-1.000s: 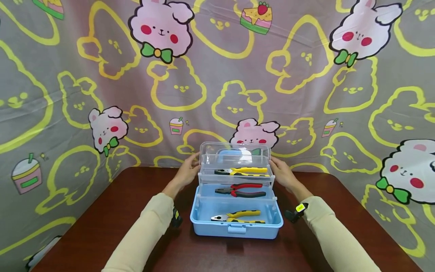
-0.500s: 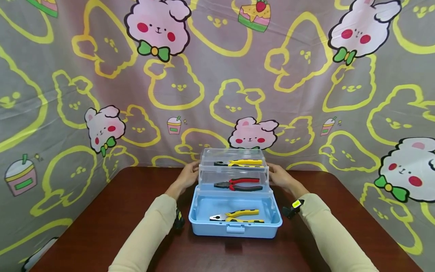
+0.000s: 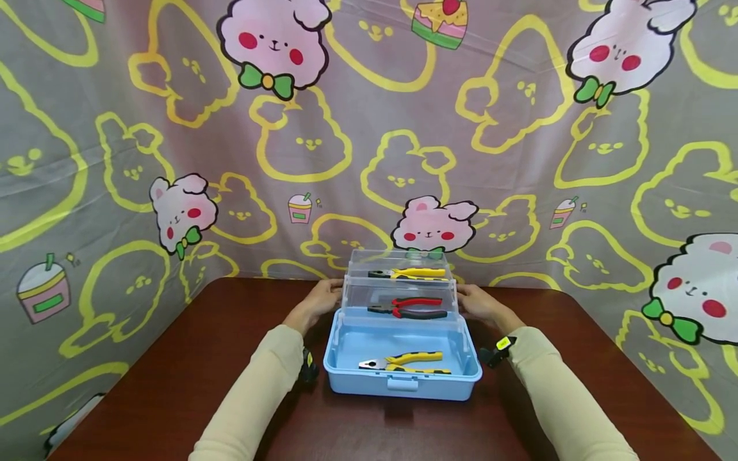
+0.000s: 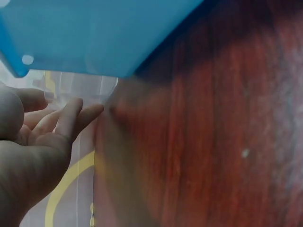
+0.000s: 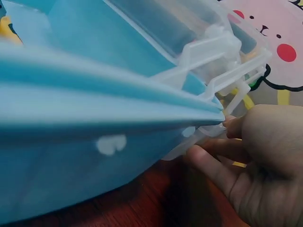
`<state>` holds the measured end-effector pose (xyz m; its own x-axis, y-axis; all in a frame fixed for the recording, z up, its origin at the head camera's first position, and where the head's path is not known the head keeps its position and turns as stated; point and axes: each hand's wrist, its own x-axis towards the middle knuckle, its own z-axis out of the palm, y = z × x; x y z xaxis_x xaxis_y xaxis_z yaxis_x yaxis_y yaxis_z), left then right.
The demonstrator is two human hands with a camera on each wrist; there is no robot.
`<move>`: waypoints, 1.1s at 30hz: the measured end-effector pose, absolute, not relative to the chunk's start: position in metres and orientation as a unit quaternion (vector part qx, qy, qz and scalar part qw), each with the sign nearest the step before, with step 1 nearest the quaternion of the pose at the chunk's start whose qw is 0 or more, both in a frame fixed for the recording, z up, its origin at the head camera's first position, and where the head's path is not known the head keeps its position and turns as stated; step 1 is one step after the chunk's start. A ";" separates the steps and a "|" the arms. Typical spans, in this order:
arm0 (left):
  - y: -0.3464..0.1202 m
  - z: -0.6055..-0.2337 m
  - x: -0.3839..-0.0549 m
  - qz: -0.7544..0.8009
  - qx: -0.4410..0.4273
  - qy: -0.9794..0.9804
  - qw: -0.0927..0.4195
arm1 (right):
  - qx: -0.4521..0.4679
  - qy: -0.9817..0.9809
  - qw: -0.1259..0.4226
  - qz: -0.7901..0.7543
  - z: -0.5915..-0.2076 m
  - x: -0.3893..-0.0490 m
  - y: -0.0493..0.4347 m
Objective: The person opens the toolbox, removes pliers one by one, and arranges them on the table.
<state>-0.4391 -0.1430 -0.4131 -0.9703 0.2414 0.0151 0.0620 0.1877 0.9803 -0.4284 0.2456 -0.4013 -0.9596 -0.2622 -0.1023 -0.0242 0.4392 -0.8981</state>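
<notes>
A light blue toolbox [image 3: 344, 370] stands open in the middle of the brown table [image 3: 173, 384], its two clear trays [image 3: 347, 296] stepped back and up. Yellow-black pliers [image 3: 403, 362] lie in the blue base, red-black pliers [image 3: 412, 308] in the middle tray, yellow pliers [image 3: 410, 273] in the top tray. My left hand [image 3: 319, 299] rests with straight fingers [image 4: 71, 116] against the clear tray's left side. Opposite it, my right hand [image 3: 477, 303] touches the clear hinge arms [image 5: 213, 52], its fingers [image 5: 208, 161] extended under them.
A cartoon-print cloth [image 3: 519, 160] hangs behind and around the table. Bare tabletop lies left, right and in front of the box. Each cream sleeve carries a small black device [image 3: 494, 353] at the wrist.
The clear trays have swung back and down, spreading out so the blue base lies uncovered. Both hands followed them lower, staying at the trays' sides.
</notes>
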 end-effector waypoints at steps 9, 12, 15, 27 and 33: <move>-0.143 -0.413 -0.439 0.610 0.089 0.785 0.066 | -0.085 0.857 0.123 -0.493 -0.401 -0.431 0.246; -0.142 -0.411 -0.438 0.596 0.090 0.796 0.062 | -0.089 0.868 0.120 -0.474 -0.400 -0.431 0.249; -0.144 -0.408 -0.434 0.575 0.088 0.812 0.050 | -0.092 0.878 0.109 -0.457 -0.400 -0.430 0.253; -0.165 -0.375 -0.386 0.429 0.117 0.891 -0.090 | -0.096 0.918 -0.044 -0.383 -0.373 -0.420 0.265; -0.163 -0.370 -0.350 0.390 0.160 0.900 -0.113 | -0.116 0.921 -0.114 -0.354 -0.355 -0.410 0.255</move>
